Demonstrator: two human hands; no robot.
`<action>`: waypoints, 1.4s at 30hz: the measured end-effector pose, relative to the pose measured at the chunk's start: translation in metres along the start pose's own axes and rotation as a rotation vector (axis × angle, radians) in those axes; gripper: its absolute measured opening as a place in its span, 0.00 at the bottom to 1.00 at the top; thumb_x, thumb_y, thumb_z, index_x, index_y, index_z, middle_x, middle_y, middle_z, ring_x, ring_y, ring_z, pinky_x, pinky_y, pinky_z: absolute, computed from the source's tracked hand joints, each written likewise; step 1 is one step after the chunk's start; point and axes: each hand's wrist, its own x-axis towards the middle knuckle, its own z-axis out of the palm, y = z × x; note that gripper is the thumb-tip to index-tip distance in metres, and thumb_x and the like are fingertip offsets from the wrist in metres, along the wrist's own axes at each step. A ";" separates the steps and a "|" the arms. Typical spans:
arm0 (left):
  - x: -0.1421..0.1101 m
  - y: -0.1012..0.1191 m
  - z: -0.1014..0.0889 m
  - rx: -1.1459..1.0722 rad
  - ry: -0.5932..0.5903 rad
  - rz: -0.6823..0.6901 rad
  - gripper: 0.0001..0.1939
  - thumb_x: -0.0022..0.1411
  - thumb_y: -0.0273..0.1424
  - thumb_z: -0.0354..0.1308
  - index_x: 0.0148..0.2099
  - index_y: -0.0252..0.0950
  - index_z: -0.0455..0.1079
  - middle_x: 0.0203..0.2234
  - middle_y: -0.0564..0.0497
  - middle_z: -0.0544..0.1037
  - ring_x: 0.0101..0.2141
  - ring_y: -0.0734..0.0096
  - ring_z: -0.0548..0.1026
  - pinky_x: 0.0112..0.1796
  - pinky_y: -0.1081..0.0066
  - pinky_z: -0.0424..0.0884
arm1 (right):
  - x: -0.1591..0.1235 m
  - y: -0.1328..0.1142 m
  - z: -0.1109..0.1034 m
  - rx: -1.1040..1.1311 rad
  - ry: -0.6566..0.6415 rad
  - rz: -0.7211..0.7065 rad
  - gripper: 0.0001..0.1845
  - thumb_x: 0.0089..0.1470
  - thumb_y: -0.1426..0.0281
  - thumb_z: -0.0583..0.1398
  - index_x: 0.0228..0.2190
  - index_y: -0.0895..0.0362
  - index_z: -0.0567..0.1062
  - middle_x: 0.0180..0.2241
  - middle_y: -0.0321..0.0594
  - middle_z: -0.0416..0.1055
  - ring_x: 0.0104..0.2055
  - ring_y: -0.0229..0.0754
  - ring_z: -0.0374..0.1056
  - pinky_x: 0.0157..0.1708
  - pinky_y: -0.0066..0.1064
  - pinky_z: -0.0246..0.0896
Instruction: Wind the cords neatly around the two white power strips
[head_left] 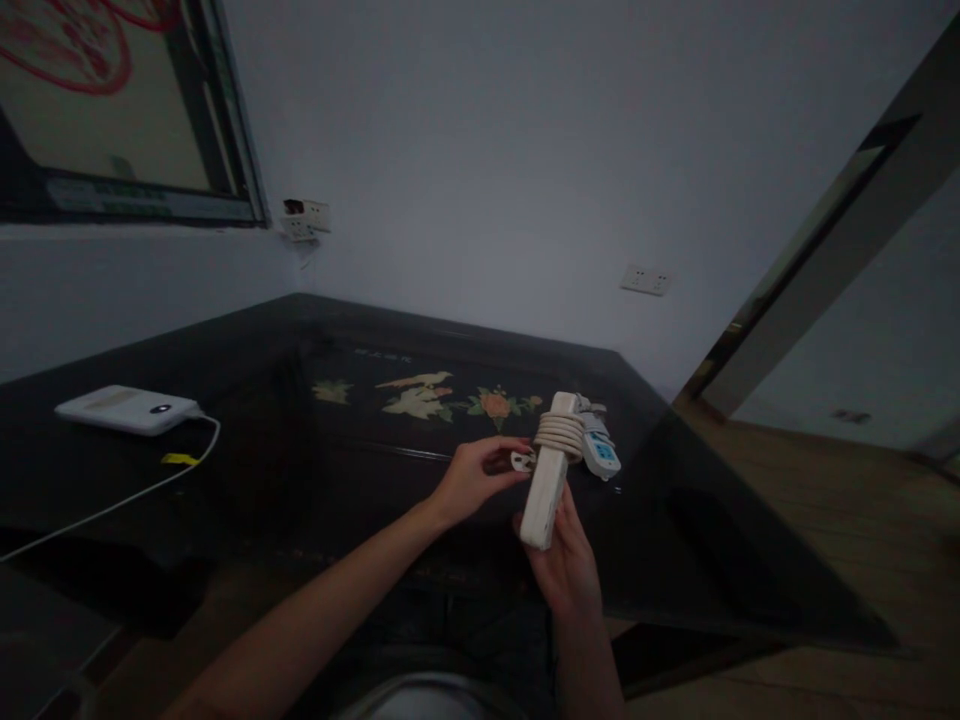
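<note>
My right hand (564,560) grips the lower end of a cream power strip (547,480), held upright over the dark table. Its cord (559,434) is wound in several loops around the upper part of the strip. My left hand (474,478) pinches the white plug (522,461) at the cord's end, just left of the strip. A second white power strip with a blue label (601,448) lies on the table right behind the held one.
The dark glass-topped table (315,440) has a flower pattern (427,396) under the glass. A white power bank (127,410) with a white cable (135,490) lies at the left. Wall sockets (646,279) sit on the far wall; wooden floor (825,520) at right.
</note>
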 end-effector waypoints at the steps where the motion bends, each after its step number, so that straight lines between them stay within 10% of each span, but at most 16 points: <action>1: -0.001 0.001 0.000 0.053 -0.017 0.038 0.16 0.52 0.29 0.64 0.45 0.36 0.73 0.50 0.43 0.74 0.49 0.59 0.73 0.50 0.61 0.68 | -0.001 -0.001 0.001 0.011 -0.004 0.004 0.22 0.46 0.65 0.66 0.45 0.39 0.74 0.51 0.30 0.70 0.44 0.39 0.70 0.42 0.35 0.68; 28: -0.006 0.015 0.002 0.194 0.158 0.017 0.17 0.48 0.25 0.67 0.43 0.33 0.72 0.38 0.47 0.80 0.39 0.66 0.78 0.44 0.65 0.74 | -0.012 0.008 0.006 0.183 -0.075 0.030 0.22 0.49 0.67 0.65 0.47 0.42 0.73 0.39 0.33 0.76 0.39 0.37 0.71 0.39 0.35 0.68; 42: -0.005 0.020 0.005 0.091 0.150 -0.062 0.15 0.47 0.24 0.66 0.40 0.31 0.71 0.36 0.47 0.81 0.39 0.66 0.79 0.42 0.66 0.75 | -0.013 0.006 0.006 -0.069 -0.060 -0.118 0.34 0.47 0.64 0.65 0.56 0.41 0.64 0.54 0.37 0.69 0.52 0.41 0.67 0.50 0.38 0.63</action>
